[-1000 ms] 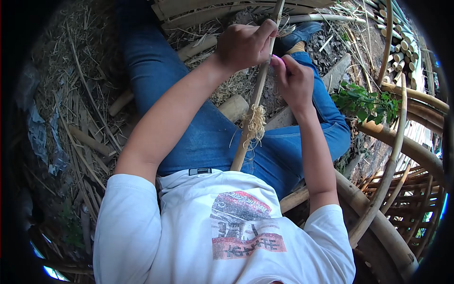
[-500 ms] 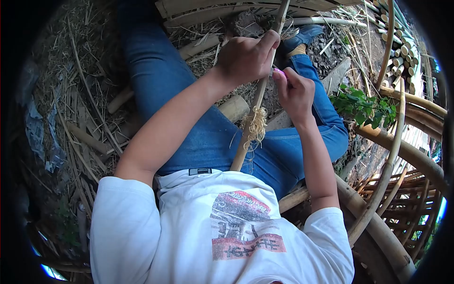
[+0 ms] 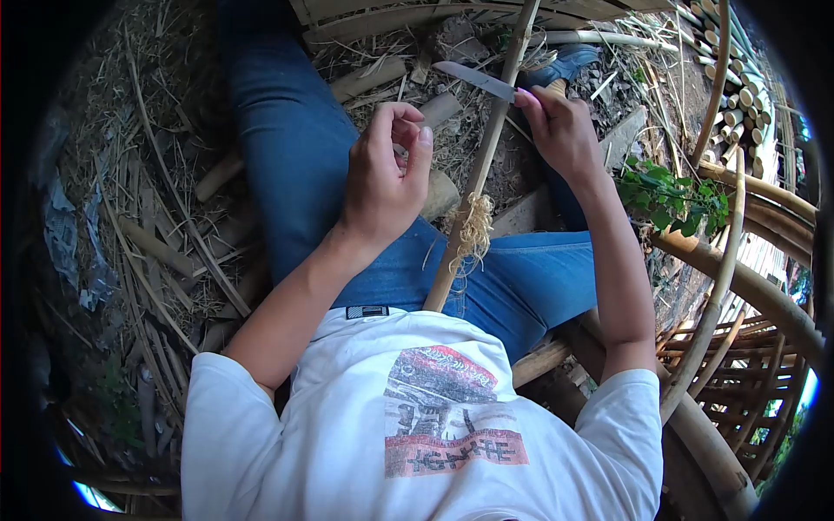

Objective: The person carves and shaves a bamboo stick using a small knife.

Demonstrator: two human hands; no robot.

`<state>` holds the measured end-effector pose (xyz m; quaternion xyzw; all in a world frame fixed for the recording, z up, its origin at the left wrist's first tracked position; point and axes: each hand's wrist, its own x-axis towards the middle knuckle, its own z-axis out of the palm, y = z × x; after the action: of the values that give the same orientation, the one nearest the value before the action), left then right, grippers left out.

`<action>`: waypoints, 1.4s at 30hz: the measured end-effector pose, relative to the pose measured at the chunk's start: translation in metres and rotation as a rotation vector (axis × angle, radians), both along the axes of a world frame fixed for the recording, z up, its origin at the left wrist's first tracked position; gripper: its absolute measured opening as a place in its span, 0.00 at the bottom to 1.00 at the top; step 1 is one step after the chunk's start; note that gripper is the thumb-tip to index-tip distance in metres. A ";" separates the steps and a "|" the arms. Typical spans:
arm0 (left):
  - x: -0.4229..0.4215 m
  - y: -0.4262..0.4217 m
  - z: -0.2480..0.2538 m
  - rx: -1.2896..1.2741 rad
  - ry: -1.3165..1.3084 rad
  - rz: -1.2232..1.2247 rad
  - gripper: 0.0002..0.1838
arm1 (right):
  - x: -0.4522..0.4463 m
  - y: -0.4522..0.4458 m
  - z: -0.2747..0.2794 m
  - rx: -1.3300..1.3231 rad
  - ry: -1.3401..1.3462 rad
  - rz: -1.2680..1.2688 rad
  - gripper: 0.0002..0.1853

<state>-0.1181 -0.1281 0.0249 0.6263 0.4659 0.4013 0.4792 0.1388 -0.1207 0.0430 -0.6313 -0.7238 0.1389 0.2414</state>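
knife [image 3: 476,81] across pole [image 3: 491,143], hands [image 3: 387,178] well apart

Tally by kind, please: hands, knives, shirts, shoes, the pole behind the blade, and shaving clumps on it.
Left hand and right hand: 2
Knife: 1
Shirt: 1
Shoe: 1
Pole: 1
Shaving clump: 1
Total: 7
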 end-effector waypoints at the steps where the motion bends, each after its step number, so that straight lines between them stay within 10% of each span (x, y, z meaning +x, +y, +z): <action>1: 0.000 0.002 -0.001 0.048 0.011 0.032 0.08 | -0.003 -0.004 0.003 -0.024 0.013 0.032 0.15; 7: 0.011 0.065 0.004 0.656 0.226 0.089 0.09 | -0.015 -0.023 0.009 -0.132 0.047 0.003 0.16; 13: 0.007 0.111 0.006 0.476 0.059 0.209 0.11 | -0.014 -0.017 0.012 -0.098 -0.009 0.015 0.15; 17: -0.020 0.138 -0.102 0.134 0.021 0.186 0.14 | -0.002 -0.001 -0.003 0.022 -0.057 -0.111 0.16; 42: -0.014 0.153 -0.120 0.119 0.258 0.143 0.22 | 0.005 -0.009 0.012 -0.039 -0.134 -0.030 0.16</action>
<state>-0.1321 0.0250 -0.0952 0.6651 0.5424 0.3776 0.3476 0.1433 -0.1298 0.0546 -0.6544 -0.7261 0.1066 0.1820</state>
